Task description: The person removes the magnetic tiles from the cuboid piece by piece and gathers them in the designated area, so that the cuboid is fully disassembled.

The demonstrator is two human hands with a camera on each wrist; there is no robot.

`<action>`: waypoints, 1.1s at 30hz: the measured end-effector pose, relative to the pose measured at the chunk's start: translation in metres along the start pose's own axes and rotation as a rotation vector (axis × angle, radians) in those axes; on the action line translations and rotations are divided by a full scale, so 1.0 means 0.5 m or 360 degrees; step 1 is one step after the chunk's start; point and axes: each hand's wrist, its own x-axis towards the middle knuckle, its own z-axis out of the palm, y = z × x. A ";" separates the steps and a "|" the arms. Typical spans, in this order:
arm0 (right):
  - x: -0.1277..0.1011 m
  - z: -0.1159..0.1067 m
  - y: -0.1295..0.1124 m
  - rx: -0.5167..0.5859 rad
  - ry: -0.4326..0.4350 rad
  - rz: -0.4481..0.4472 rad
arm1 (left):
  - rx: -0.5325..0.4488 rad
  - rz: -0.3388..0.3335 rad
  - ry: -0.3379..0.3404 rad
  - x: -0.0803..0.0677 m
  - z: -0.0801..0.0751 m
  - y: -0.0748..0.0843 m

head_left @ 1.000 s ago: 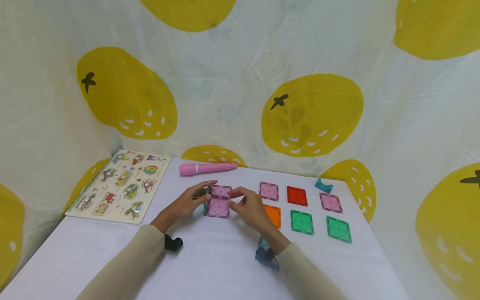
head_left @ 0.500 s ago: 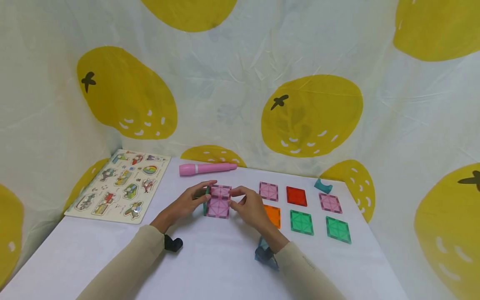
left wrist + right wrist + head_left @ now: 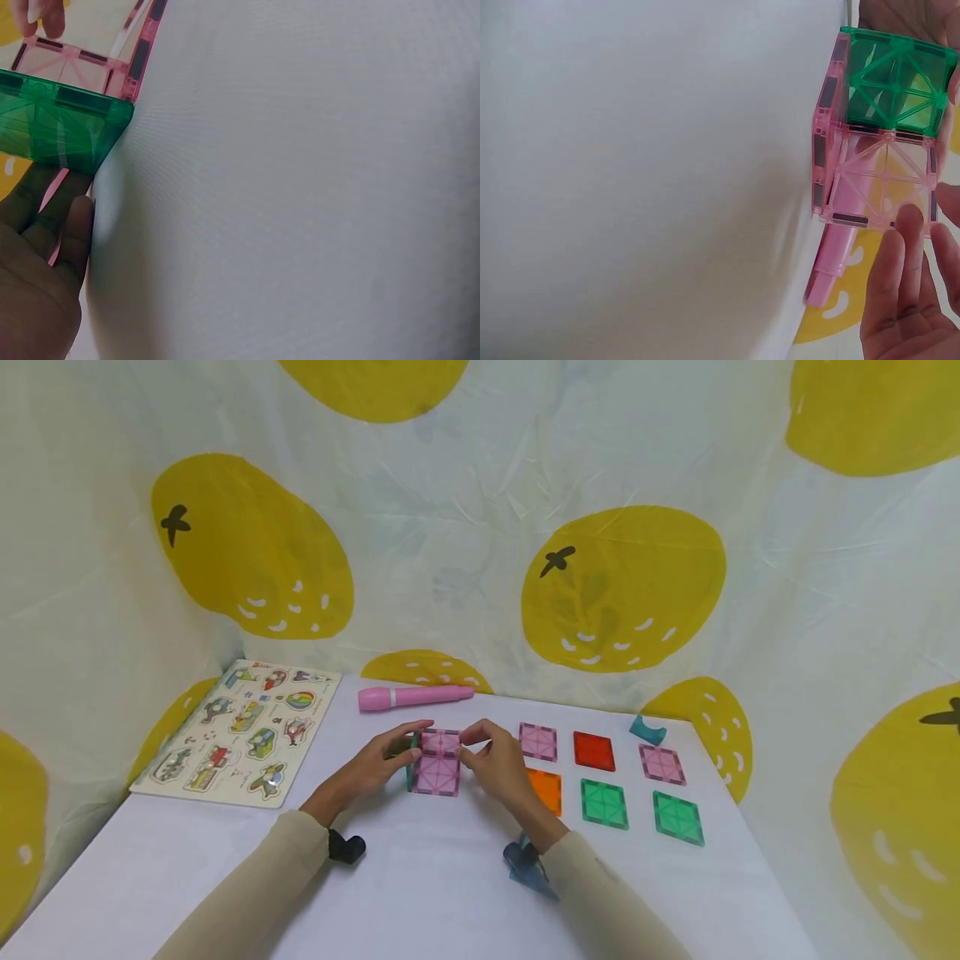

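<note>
Both the left hand [image 3: 375, 766] and right hand [image 3: 498, 764] pinch the open-sided tile box [image 3: 435, 763], seemingly empty inside.

backdrop: white cloth [image 3: 465, 527] with yellow fruit prints | table [image 3: 420, 893]: white cover | light: even, soft

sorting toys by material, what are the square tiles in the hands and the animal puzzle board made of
Square tiles: likely translucent glossy plastic; light passes through the pink and green panes, with dark strips along the edges, perhaps magnets. Puzzle board: probably wood with printed matte pieces, though the view is too distant to be sure.
</note>
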 end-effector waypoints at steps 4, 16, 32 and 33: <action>0.010 -0.001 -0.007 -0.0005 0.0048 -0.0048 | -0.0007 -0.0007 -0.0001 0.001 0.000 0.000; 0.043 -0.005 -0.011 -0.0106 0.0003 -0.0139 | -0.0006 0.0006 -0.0006 0.002 0.001 0.002; 0.060 -0.024 0.008 0.0012 -0.0008 -0.0043 | 0.0043 -0.0072 0.0036 0.005 0.008 0.005; 0.061 -0.027 0.010 0.0056 0.0010 -0.0013 | 0.0044 -0.0072 0.0035 0.004 0.008 0.005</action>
